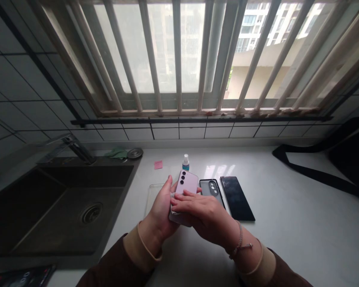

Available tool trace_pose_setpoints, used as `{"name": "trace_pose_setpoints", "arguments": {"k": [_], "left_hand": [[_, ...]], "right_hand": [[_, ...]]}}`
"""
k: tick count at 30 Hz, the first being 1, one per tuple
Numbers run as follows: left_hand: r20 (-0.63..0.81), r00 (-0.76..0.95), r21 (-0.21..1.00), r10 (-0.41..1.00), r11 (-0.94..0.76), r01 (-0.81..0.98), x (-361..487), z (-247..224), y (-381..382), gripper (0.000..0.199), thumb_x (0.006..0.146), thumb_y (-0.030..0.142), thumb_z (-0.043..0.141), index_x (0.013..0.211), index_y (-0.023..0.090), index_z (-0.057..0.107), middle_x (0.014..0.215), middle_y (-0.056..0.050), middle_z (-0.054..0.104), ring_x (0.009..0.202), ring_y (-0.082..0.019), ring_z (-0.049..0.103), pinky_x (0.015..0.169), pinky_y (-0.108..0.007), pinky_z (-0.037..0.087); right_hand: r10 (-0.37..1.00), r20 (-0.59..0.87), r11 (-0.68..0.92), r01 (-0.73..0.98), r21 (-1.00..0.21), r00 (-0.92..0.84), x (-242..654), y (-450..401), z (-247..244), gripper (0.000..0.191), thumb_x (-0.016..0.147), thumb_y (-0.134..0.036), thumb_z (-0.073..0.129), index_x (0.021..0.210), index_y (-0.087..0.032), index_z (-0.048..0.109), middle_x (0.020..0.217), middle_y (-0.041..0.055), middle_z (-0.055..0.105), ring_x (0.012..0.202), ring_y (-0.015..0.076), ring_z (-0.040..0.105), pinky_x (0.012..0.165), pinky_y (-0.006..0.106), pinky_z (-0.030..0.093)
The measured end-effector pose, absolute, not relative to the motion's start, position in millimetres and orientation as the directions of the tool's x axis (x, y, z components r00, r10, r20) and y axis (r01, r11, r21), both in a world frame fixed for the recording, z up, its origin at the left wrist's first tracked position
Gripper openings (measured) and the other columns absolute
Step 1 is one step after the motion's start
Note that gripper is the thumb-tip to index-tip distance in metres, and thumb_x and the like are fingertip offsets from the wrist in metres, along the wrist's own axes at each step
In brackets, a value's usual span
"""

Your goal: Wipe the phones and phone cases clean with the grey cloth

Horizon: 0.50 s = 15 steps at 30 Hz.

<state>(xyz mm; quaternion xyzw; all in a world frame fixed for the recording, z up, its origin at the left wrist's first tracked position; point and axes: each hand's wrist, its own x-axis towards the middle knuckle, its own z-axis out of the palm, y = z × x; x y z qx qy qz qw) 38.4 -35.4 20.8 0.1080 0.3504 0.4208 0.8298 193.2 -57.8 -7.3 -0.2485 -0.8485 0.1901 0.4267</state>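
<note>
A pale pink phone [189, 182] lies back side up in my left hand [161, 211], its three camera lenses at the upper left. My left hand wraps round it from the left and below, with fingertips showing past its right edge. My right hand [202, 209] lies across the lower half of the phone's back, fingers together and pressed on something whitish, too covered to make out. Just beyond the phone stands a small bottle [186, 162] with a white cap and blue contents. A black-rimmed phone case [208, 188] lies right of the phone, partly behind my right hand.
A dark phone [237, 198] lies right of the case. Left of my hands are a clear flat case [151, 195] and a pink note [158, 164]. The sink [128, 191] and faucet [77, 149] are at the left, a black strap [311, 173] at the right.
</note>
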Motion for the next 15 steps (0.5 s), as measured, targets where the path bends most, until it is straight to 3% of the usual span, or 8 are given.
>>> {"name": "trace_pose_setpoints", "arguments": {"k": [6,11,15], "left_hand": [[-0.497,0.35,0.474,0.794,0.586,-0.657,37,21,-33,0.067,0.107,0.059,0.04,0.137,0.004,0.063,0.108,-0.025,0.078,0.095,-0.035,0.078,0.095,-0.052,0.06],[-0.44,0.374,0.445,0.816,0.56,-0.698,42,19,-36,0.062,0.109,0.054,0.039,0.14,0.006,0.064,0.119,-0.023,0.076,0.107,-0.032,0.076,0.104,-0.044,0.057],[-0.405,0.386,0.454,0.829,0.549,-0.702,42,19,-37,0.06,0.11,0.052,0.039,0.141,0.008,0.063,0.122,-0.021,0.076,0.112,-0.031,0.075,0.108,-0.044,0.054]], "right_hand": [[0.566,0.621,0.821,0.299,-0.487,-0.542,189,-58,-10,0.038,0.103,-0.008,0.057,0.137,-0.023,0.067,0.143,0.0027,0.071,0.137,0.0149,0.064,0.125,0.033,0.046],[0.66,0.651,0.729,0.53,-0.434,-0.375,191,-46,-25,0.049,0.101,-0.001,0.047,0.144,-0.019,0.064,0.146,0.0099,0.068,0.137,0.0199,0.065,0.123,0.04,0.05],[0.667,0.65,0.715,0.558,-0.421,-0.364,193,-43,-29,0.054,0.101,0.0,0.046,0.147,-0.021,0.062,0.149,0.0099,0.066,0.14,0.0204,0.062,0.124,0.042,0.048]]}}
